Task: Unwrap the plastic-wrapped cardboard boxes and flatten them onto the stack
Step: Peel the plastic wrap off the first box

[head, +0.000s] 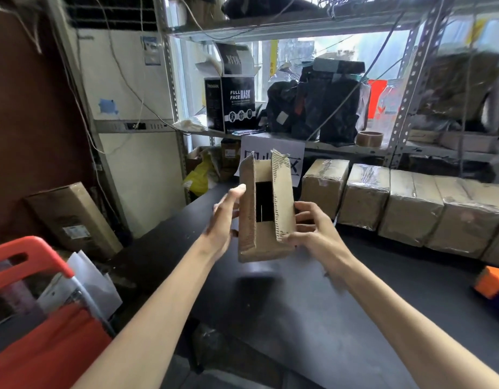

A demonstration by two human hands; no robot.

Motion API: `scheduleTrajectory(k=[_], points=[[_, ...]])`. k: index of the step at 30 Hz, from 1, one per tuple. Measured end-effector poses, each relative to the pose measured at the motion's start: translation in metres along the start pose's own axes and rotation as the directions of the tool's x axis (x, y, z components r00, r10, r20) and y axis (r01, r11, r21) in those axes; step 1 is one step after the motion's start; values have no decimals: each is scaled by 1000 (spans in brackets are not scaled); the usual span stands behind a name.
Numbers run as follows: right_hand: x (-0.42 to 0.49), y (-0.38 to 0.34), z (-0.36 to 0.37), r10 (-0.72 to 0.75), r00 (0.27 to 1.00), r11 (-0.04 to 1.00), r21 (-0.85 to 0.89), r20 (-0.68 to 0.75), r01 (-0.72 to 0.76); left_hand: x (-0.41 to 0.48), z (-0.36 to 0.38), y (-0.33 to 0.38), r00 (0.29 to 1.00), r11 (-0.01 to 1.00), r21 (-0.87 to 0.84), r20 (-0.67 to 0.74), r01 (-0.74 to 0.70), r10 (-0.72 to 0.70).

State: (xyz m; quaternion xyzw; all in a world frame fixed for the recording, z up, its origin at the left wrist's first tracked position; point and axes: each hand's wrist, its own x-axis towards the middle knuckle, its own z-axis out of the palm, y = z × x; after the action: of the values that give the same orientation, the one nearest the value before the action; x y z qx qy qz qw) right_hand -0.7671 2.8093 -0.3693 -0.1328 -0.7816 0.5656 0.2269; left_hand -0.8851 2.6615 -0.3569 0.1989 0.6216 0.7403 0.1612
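One small brown cardboard box [266, 220] with its flaps open is being held up in the air above the black table [326, 304]. No plastic wrap is being seen on it. Its left side is being pressed by the left hand [224, 217], with the fingers straight and flat. Its right side is being gripped by the right hand [312, 231], with the fingers curled round the wall. A row of brown boxes wrapped in shiny plastic [411, 203] is being kept on the table, just behind and to the right. The stack for flat boxes is not being shown. The box is probably being made ready for squashing. It could be dropped, because only one hand is really being closed on it. The ragged flap could be torn more if it is being pushed too hard or from the wrong side.
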Motion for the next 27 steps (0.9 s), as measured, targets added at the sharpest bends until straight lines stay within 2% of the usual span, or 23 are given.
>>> scheduleTrajectory(k=[2,4,7,10,12,16,20,23,27], points=[[2,-3,0,33,997,991,131,-68,-24,1,0,3,999,998,-58,-34,-21,19],[3,-7,0,15,995,990,141,-96,-1,0,3,7,999,998,-48,-21,-34,33],[3,-9,-5,-36,999,961,276,10,32,2,2,13,999,997,-60,-16,-53,52],[3,-12,-15,29,1000,885,465,-8,-22,2,-3,20,999,997,-63,-26,-36,34],[3,-16,-16,56,998,863,503,-15,-41,0,-5,19,999,1000,-29,38,-2,3],[0,-26,-9,36,999,952,305,-16,-29,1,-9,10,982,999,47,189,19,-28],[1,-20,-6,45,999,985,168,30,-49,8,-20,11,967,999,-30,256,15,-7],[-2,-19,-7,45,997,994,96,58,-50,3,-23,18,951,991,104,306,-79,44],[-8,-17,-2,-36,995,993,116,96,25,-4,-26,21,949,958,254,312,-133,48]])
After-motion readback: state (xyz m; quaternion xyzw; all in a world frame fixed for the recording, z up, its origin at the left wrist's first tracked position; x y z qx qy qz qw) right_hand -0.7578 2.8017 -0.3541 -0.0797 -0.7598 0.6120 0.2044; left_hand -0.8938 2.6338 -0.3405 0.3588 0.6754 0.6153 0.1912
